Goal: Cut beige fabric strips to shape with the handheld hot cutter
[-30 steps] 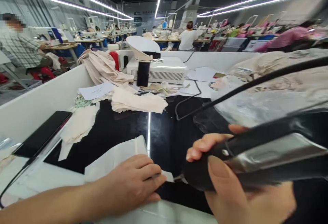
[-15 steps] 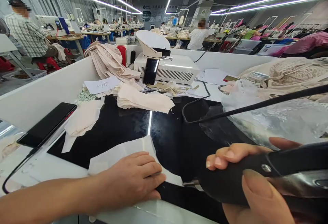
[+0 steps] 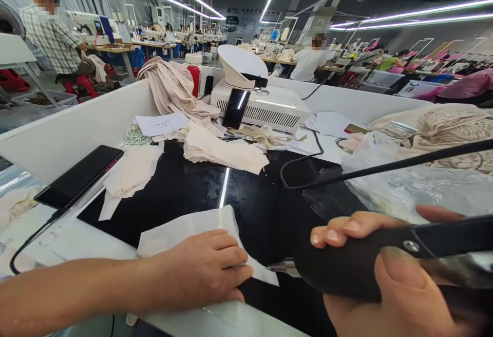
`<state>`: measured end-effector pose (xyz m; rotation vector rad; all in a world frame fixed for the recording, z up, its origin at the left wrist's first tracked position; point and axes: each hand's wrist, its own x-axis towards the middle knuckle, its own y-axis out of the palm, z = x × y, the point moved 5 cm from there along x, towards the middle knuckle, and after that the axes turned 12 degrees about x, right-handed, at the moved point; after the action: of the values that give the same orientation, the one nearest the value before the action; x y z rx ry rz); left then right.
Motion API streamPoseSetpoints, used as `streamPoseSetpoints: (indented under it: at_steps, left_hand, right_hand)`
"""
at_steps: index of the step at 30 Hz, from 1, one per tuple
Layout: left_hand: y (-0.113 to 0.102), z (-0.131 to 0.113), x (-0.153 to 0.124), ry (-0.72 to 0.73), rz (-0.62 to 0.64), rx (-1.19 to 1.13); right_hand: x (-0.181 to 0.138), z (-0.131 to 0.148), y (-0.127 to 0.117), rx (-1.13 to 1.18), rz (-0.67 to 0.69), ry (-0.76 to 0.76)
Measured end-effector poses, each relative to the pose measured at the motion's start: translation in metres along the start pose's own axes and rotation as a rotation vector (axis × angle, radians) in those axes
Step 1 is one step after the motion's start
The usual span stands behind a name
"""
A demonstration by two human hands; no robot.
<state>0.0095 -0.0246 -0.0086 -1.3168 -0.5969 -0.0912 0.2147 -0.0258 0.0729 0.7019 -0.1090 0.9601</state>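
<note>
A thin white fabric piece (image 3: 188,224) with a curved edge lies on the black glossy tabletop (image 3: 185,193). Flat on top of it, near the front, rests my left hand (image 3: 208,270), its fingers stretched out and close together. My right hand (image 3: 393,270) is wrapped around a thick black hand tool (image 3: 339,265) with a slim metal tip (image 3: 283,267). That tip points left and meets the far edge of the fabric, close to its narrow right end. The tool's rear end runs out of view on the right.
A stack of beige cut pieces (image 3: 223,149) lies ahead, with more pieces (image 3: 133,170) at left beside a phone (image 3: 79,178). Behind stands a vented white box (image 3: 258,103). A black cable (image 3: 404,165) crosses the right side over plastic bags (image 3: 431,188). Co-workers sit farther off.
The tool's metal tip has shifted left along the fabric's edge, away from its narrow end. My left hand stays on the fabric. The whole view has turned slightly.
</note>
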Motion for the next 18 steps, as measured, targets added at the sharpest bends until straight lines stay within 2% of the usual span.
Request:
streamPoseSetpoints:
  at_steps: [3, 6, 18]
  left_hand:
    - [0.002, 0.000, 0.001, -0.003, 0.045, 0.010]
    - [0.003, -0.002, 0.001, -0.004, 0.060, 0.026]
    - [0.004, -0.002, 0.000, -0.016, 0.005, 0.033]
  right_hand:
    - [0.000, -0.003, 0.011, 0.006, 0.033, 0.054]
    - [-0.002, -0.004, 0.014, 0.015, 0.069, 0.022]
    - [-0.003, -0.003, 0.018, -0.016, 0.098, -0.035]
